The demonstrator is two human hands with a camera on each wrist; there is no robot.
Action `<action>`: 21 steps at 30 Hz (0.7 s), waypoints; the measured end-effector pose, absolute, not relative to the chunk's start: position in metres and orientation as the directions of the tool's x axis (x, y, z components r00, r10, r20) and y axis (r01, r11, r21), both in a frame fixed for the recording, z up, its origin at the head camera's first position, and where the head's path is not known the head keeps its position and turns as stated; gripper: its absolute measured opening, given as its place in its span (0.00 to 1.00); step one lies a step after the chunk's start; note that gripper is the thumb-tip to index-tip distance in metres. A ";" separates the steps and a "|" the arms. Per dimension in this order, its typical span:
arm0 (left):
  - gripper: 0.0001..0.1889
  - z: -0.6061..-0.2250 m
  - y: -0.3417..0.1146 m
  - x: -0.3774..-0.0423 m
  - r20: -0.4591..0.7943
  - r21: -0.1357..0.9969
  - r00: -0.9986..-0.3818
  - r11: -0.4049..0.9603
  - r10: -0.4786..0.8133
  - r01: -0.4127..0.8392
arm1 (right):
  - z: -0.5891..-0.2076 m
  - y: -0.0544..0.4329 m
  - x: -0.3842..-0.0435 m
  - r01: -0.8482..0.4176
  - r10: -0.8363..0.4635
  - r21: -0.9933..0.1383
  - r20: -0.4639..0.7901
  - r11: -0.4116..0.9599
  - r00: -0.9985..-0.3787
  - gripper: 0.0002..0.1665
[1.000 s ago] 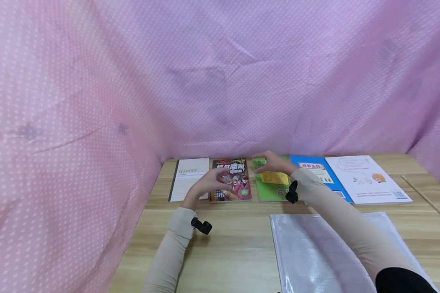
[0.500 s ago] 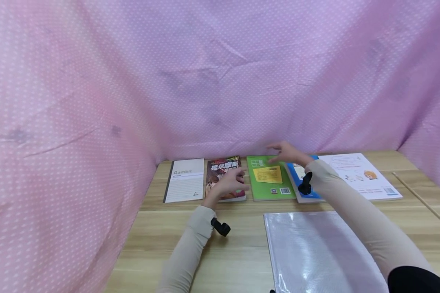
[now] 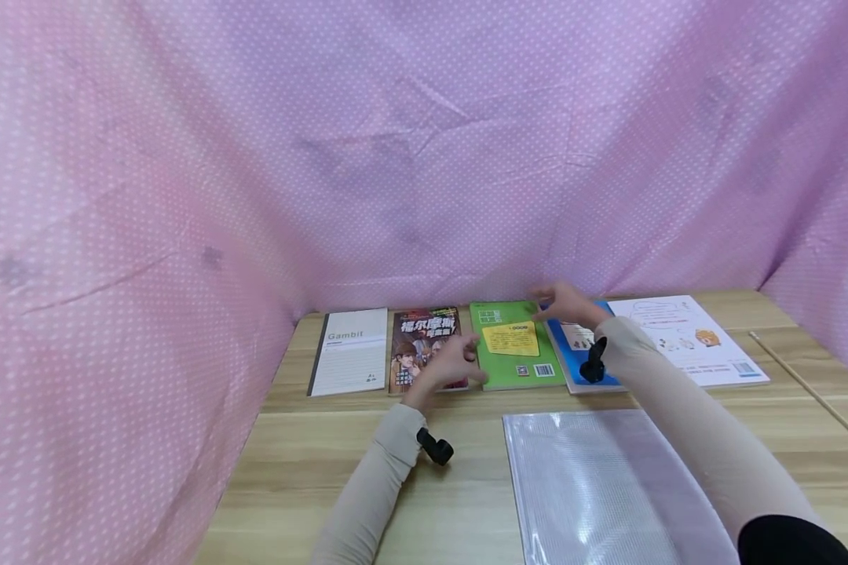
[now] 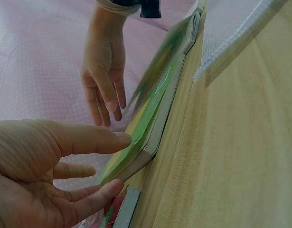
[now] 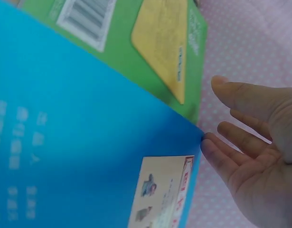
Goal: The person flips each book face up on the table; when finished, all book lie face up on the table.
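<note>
The green book (image 3: 505,365) lies flat on the bench (image 3: 290,471), mid-row, its near left corner just by the left hand (image 3: 451,362) and its far right corner just by the right hand (image 3: 568,304); the hands are apart, thumbs spread from loose fingers, neither gripping anything, though the views leave it unclear whether any fingertip touches a cover. Handling it well seems to call for setting the finger pads on its edges at those opposite corners and pressing evenly, so that it slides without twisting. The right fingers also sit close to the far left corner of the blue book (image 3: 571,362), so best keep them from catching that cover, and the left palm from dragging the dark-covered book (image 3: 406,353); nearer the person, the clear plastic folder (image 3: 572,471) lies well apart from both hands
</note>
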State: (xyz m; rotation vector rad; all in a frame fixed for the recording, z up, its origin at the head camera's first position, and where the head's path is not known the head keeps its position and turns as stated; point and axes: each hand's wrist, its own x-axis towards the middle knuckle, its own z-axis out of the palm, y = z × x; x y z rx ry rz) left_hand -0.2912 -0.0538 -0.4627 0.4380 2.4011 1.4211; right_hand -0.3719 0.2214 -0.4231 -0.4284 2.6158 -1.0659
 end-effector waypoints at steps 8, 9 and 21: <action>0.50 -0.461 -0.052 -0.291 -0.108 0.856 -0.892 0.497 0.438 0.140 | -0.444 0.221 -0.383 -0.066 -0.318 -0.713 -0.226 0.698 -0.921 0.42; 0.50 -0.462 -0.052 -0.291 -0.111 0.850 -0.893 0.507 0.437 0.142 | -0.445 0.221 -0.384 -0.064 -0.313 -0.709 -0.226 0.702 -0.923 0.42; 0.53 -0.465 -0.054 -0.294 -0.132 0.818 -0.898 0.558 0.419 0.140 | -0.449 0.216 -0.391 -0.041 -0.296 -0.699 -0.248 0.714 -0.922 0.45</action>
